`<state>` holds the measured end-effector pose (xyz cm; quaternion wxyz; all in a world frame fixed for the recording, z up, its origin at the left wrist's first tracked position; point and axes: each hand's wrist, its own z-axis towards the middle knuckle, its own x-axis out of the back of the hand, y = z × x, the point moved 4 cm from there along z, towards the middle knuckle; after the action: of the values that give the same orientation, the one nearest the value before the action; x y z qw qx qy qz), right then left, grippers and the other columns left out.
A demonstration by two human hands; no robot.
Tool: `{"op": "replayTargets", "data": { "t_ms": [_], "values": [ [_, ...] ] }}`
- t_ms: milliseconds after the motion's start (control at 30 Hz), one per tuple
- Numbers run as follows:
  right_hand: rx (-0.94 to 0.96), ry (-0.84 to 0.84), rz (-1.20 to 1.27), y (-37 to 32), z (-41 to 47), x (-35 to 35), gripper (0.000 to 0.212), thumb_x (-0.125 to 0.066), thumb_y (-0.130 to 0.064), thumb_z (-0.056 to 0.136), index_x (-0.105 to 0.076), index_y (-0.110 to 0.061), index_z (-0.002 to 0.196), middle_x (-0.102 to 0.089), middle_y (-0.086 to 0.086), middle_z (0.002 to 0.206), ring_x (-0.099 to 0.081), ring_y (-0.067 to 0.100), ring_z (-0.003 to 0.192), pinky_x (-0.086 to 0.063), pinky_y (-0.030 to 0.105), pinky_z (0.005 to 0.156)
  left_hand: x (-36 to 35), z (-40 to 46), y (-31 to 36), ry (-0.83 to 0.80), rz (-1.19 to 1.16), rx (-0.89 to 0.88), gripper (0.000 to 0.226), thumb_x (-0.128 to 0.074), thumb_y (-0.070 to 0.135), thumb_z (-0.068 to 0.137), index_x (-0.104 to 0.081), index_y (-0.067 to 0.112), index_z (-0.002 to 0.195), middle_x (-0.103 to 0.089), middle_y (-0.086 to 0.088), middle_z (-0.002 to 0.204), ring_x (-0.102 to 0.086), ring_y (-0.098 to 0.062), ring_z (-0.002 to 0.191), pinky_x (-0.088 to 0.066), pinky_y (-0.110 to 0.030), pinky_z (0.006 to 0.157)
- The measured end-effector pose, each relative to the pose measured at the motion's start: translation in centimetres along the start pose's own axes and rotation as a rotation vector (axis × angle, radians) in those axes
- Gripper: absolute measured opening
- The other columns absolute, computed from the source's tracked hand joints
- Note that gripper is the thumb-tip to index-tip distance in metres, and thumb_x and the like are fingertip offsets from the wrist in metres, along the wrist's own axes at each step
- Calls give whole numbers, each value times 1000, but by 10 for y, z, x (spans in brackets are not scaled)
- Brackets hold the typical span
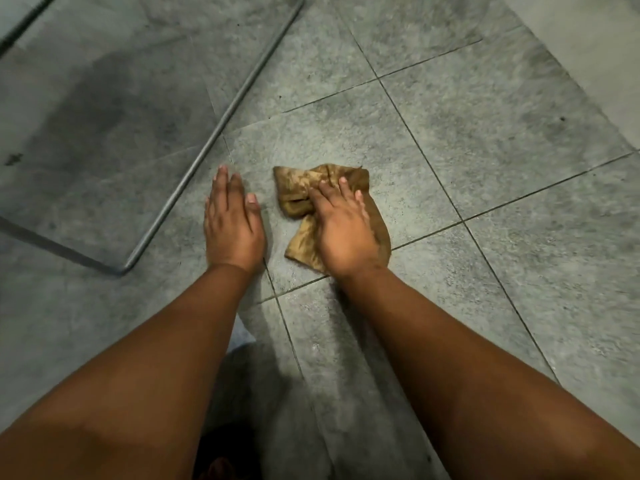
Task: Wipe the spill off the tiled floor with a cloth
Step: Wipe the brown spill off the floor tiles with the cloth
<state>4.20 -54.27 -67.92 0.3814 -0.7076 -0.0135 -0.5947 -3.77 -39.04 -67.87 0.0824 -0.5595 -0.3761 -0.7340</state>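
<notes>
Right hand [341, 233]: fingers extended, pressing flat on the crumpled brown cloth [304, 188] at frame centre. Left hand [232, 223]: released, palm flat on the grey tiled floor [485, 140], just beside the cloth. Metal frame [221, 123]: upper left. No legible writing.

At frame centre, the right hand [341, 230] presses flat on a crumpled brown cloth [304, 192] on the grey tiled floor [485, 133]; the left hand [232, 223] rests flat beside it; a thin grey metal rod frame [221, 131] crosses the upper left.
</notes>
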Motion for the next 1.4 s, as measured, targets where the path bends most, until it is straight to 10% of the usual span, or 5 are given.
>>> {"op": "replayTargets", "data": {
  "t_ms": [267,567,833,1400],
  "values": [
    [388,-219,14,-21,-35,-19,46,-38,-14,97,-43,-19,143,-37,3,153,-17,23,147,1,32,116,11,24,31,7,-12,-127,54,-23,38,102,-37,13,148,-18,-2,161,-13,-19,148,-10,-41,119],
    [-80,82,-54,69,55,36,59,-36,3,88,-43,-16,143,-36,7,153,-18,27,146,-9,38,118,-25,-4,69,-158,50,-211,61,-18,45,98,-29,18,151,-12,2,162,-7,-13,149,-2,-40,121],
    [71,29,-46,63,-1,26,55,-49,-2,89,-45,-18,142,-43,6,148,-23,27,145,-10,37,119,-47,28,92,-217,102,-306,61,-17,46,99,-24,20,153,-10,4,163,-2,-11,149,4,-37,119],
    [47,84,-64,51,207,15,55,-35,-7,93,-38,-20,147,-29,4,156,-14,27,147,-5,40,119,-69,98,64,-54,183,4,52,-20,34,103,-22,21,154,-14,4,162,-7,-11,149,-2,-36,121]
  ]
}}
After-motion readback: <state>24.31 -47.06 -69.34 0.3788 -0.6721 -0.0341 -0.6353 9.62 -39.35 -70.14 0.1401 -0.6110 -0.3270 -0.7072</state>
